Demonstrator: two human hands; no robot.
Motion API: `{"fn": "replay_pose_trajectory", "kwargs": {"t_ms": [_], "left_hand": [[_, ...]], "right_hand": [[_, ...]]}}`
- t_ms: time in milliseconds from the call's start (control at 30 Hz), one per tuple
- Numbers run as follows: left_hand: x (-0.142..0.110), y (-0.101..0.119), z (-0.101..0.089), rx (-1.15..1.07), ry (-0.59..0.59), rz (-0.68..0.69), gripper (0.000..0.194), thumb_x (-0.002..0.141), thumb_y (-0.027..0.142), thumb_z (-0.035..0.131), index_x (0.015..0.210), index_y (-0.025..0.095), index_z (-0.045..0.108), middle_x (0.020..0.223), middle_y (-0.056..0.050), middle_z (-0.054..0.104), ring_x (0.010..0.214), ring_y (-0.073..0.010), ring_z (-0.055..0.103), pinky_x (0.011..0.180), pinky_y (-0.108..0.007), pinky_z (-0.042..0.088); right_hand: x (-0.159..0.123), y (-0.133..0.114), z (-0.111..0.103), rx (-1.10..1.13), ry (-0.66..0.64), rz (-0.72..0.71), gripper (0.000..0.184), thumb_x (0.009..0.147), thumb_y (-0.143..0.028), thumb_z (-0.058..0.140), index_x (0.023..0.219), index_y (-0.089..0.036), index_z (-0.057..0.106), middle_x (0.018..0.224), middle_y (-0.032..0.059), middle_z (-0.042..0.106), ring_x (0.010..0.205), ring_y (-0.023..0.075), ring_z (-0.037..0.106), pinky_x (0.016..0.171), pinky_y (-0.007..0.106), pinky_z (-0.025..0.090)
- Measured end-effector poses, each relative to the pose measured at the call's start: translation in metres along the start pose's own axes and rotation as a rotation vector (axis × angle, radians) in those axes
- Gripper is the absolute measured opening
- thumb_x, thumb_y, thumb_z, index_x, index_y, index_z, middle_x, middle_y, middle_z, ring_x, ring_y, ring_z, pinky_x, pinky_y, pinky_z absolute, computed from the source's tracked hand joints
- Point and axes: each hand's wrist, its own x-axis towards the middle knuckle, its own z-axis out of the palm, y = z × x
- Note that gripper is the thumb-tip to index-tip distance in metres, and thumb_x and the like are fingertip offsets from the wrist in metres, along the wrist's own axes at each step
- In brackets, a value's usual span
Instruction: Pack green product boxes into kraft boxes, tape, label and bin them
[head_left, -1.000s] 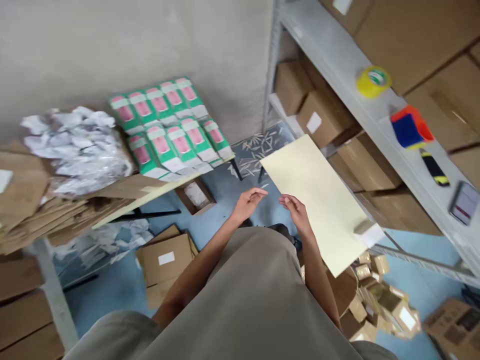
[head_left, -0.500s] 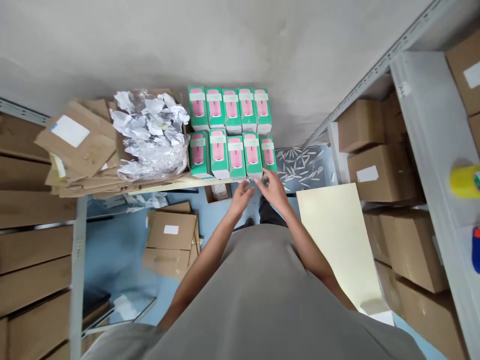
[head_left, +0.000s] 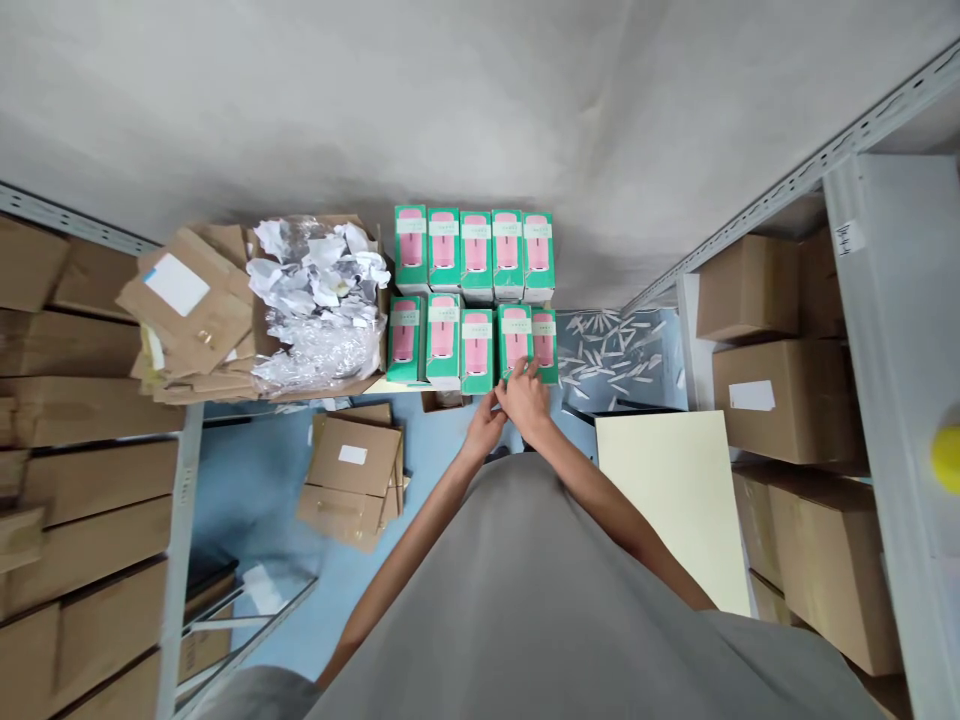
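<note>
Green-and-white boxes with a pink cylinder printed on them stand in two rows on the shelf board (head_left: 390, 385). At the front row's right part, my right hand (head_left: 527, 402) has its curled fingers on the lower edge of the fourth box (head_left: 515, 330). My left hand (head_left: 485, 428) is closed at the same box's lower left corner, its fingertips close to my right hand. The rightmost front box (head_left: 545, 340) is partly behind my right fingers. What lies under my fingertips is hidden.
An open carton of crumpled paper and plastic wrap (head_left: 322, 330) and flattened cardboard (head_left: 202, 330) sit left of the boxes. Folded cartons (head_left: 352, 470) lie on the blue floor. A cream board (head_left: 664, 500) stands at right. Shelves of brown cartons (head_left: 787, 400) flank both sides.
Both hands have come together and closed in on the fourth front box; before, they hovered apart with looser fingers. The view has tilted, so the boxes appear lower and slightly right.
</note>
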Motion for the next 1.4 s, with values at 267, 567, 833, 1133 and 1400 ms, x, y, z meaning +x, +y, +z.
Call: {"fn": "replay_pose_trajectory", "kwargs": {"t_ms": [267, 567, 833, 1133, 1400], "left_hand": [[-0.015, 0.003, -0.008, 0.024, -0.089, -0.049, 0.059, 0.085, 0.028, 0.08, 0.143, 0.023, 0.072, 0.155, -0.017, 0.073, 0.134, -0.0341, 0.075, 0.118, -0.057, 0.06], [-0.061, -0.001, -0.007, -0.339, -0.169, -0.192, 0.07, 0.089, 0.038, 0.095, 0.149, 0.024, 0.061, 0.148, -0.017, 0.075, 0.119, -0.0275, 0.083, 0.112, -0.048, 0.065], [-0.118, -0.041, 0.034, -0.36, -0.502, -0.255, 0.073, 0.067, 0.041, 0.113, 0.124, 0.023, 0.071, 0.112, -0.002, 0.086, 0.097, -0.0177, 0.084, 0.107, -0.037, 0.067], [-0.144, -0.038, 0.068, 0.03, -0.836, -0.318, 0.072, 0.066, 0.046, 0.112, 0.123, 0.02, 0.076, 0.108, -0.006, 0.089, 0.096, -0.0246, 0.087, 0.104, -0.042, 0.07], [-0.137, -0.002, 0.142, 0.422, -1.129, -0.456, 0.068, 0.066, 0.061, 0.109, 0.111, 0.018, 0.082, 0.094, -0.009, 0.087, 0.084, -0.0266, 0.086, 0.082, -0.038, 0.073]], "right_hand": [[0.012, -0.009, -0.003, 0.016, 0.027, 0.064, 0.062, 0.102, -0.031, 0.072, 0.156, -0.012, 0.051, 0.152, 0.035, 0.063, 0.122, 0.0439, 0.077, 0.102, 0.058, 0.065], [-0.083, 0.041, -0.031, 0.592, 0.346, 0.2, 0.064, 0.092, -0.054, 0.078, 0.141, -0.021, 0.055, 0.135, 0.0167, 0.075, 0.124, 0.0335, 0.075, 0.11, 0.049, 0.061], [-0.246, 0.072, -0.012, 0.935, 0.62, 0.294, 0.07, 0.088, -0.065, 0.085, 0.137, -0.028, 0.052, 0.137, 0.0117, 0.07, 0.123, 0.0259, 0.071, 0.097, 0.039, 0.066], [-0.359, 0.175, -0.082, 0.354, 0.73, 0.285, 0.077, 0.107, -0.044, 0.065, 0.178, -0.027, 0.039, 0.189, 0.0198, 0.031, 0.157, 0.0426, 0.058, 0.121, 0.07, 0.059], [-0.401, 0.253, -0.117, 0.152, 0.614, 0.167, 0.079, 0.09, -0.012, 0.075, 0.165, -0.03, 0.059, 0.195, 0.0126, 0.015, 0.149, 0.0403, 0.066, 0.117, 0.063, 0.064]]}}
